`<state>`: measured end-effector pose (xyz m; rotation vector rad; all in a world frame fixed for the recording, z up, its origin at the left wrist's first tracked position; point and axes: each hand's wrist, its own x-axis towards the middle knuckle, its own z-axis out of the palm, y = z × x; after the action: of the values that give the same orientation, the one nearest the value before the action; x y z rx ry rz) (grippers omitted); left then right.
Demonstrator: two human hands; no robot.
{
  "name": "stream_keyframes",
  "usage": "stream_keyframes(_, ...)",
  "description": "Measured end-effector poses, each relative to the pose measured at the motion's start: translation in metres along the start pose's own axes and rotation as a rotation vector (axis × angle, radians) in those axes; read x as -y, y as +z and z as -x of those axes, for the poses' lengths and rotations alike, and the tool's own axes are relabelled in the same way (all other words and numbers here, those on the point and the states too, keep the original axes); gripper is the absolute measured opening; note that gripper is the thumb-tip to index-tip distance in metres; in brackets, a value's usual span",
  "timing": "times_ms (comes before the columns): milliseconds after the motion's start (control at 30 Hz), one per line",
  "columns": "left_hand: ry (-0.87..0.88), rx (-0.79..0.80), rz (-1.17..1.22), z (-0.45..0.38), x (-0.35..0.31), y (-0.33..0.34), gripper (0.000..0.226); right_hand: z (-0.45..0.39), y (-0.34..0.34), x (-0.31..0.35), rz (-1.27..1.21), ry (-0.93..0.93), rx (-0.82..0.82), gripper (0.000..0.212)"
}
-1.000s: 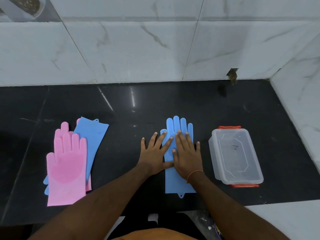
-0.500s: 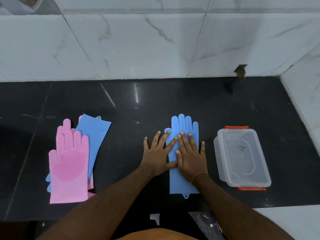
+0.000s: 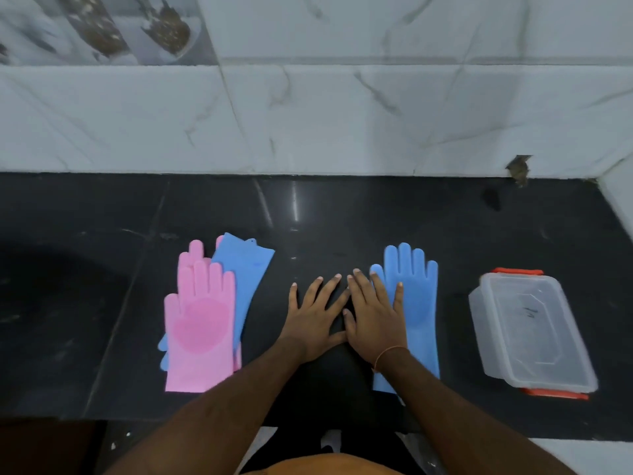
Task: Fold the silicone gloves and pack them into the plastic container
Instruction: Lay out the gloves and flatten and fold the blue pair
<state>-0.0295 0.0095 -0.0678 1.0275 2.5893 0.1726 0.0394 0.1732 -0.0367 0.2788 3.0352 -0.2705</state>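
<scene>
A blue silicone glove (image 3: 416, 303) lies flat on the black counter (image 3: 342, 214), fingers pointing away from me. My right hand (image 3: 373, 317) rests flat with spread fingers, partly on the glove's left edge. My left hand (image 3: 315, 317) lies flat on the bare counter just left of it, off the glove. To the left sits a pile: a pink glove (image 3: 198, 330) on top, another pink glove under it and a second blue glove (image 3: 245, 269) beneath. A clear plastic container (image 3: 527, 330) with orange clips stands at the right, nothing in it.
A white marble wall (image 3: 342, 114) runs along the back of the counter and a side wall (image 3: 620, 200) closes the right end. The counter's front edge is close to my body. A dark chipped spot (image 3: 519, 168) marks the back wall's base.
Both hands have slid left relative to the blue glove: the left hand is now off it, the right covers only its left edge. The camera view has tilted upward.
</scene>
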Motion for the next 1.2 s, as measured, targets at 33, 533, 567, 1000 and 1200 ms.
stream_keyframes(33, -0.023, -0.006, -0.006, 0.010, 0.014, -0.002, 0.088, -0.003, -0.002, 0.017, -0.026, -0.016, 0.005, 0.069)
stream_keyframes(533, -0.402, -0.092, 0.032, 0.114, 0.171, -0.032, 0.083, -0.061, 0.014, 0.205, -0.888, 0.325, 0.336, 0.031)
stream_keyframes(567, -0.394, -0.097, 0.045, 0.117, 0.172, -0.032, 0.081, -0.064, 0.015, 0.213, -0.986, 0.407, 0.351, 0.026)
stream_keyframes(1000, -0.404, -0.095, -0.069, 0.145, 0.206, -0.035, 0.079, -0.080, 0.003, 0.231, -1.332, 0.672, 0.386, 0.015)
stream_keyframes(1200, -0.517, -0.151, -0.094, 0.136, 0.221, -0.058, 0.066, -0.081, -0.013, 0.231, -1.440, 0.577, 0.389, 0.010)
